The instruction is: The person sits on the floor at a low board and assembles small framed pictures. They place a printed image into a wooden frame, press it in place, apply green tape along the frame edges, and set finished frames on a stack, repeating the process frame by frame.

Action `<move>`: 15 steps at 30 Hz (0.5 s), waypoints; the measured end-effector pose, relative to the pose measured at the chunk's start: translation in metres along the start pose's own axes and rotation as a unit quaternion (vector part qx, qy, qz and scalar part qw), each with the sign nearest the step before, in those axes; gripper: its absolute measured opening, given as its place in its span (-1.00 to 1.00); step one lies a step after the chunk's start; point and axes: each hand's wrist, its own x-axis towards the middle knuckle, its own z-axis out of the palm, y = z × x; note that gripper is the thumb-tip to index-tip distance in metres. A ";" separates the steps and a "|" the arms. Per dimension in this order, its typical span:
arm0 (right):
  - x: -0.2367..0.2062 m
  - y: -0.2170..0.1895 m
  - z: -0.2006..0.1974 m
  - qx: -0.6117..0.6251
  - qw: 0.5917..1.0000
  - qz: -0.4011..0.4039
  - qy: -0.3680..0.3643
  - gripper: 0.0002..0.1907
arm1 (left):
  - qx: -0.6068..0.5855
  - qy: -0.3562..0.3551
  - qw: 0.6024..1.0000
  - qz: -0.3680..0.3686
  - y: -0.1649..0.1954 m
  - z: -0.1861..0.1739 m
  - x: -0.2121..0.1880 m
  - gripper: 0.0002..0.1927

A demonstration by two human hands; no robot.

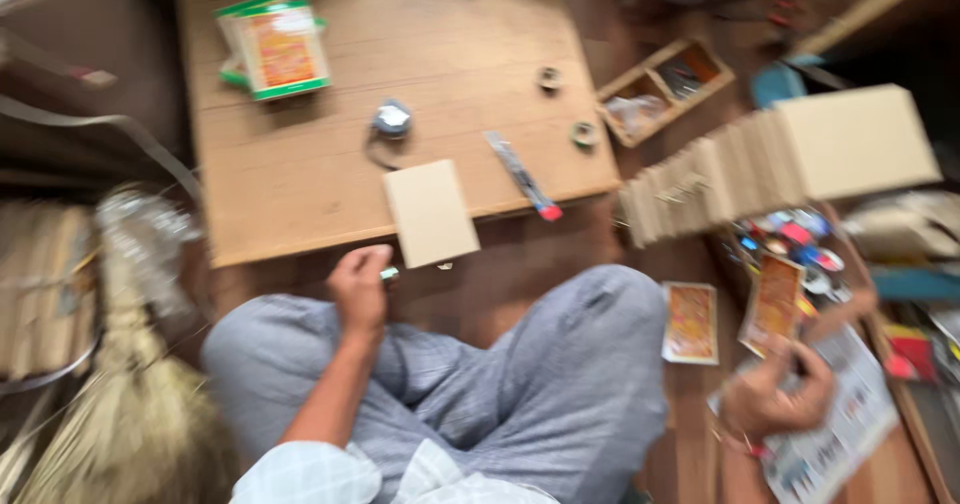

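The left hand's [360, 286] fingers pinch a small pale piece [390, 275] just near the cardboard panel [430, 213] overhanging the tabletop [300, 174]; a nudge could tip that panel off. The right hand [775, 396] clamps an orange printed card [772, 304] at the right, above a newspaper [835, 434].

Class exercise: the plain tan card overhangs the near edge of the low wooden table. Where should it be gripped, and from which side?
Probably grip the tan card by its overhanging near edge, coming from the person's side. That edge juts past the wooden table, so fingers can pinch above and below; the rest lies flat.
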 end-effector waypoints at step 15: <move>0.041 -0.312 0.250 0.105 0.654 -0.368 -0.652 -0.61 | 0.270 -0.079 0.870 0.404 0.089 -0.010 -0.024 -0.71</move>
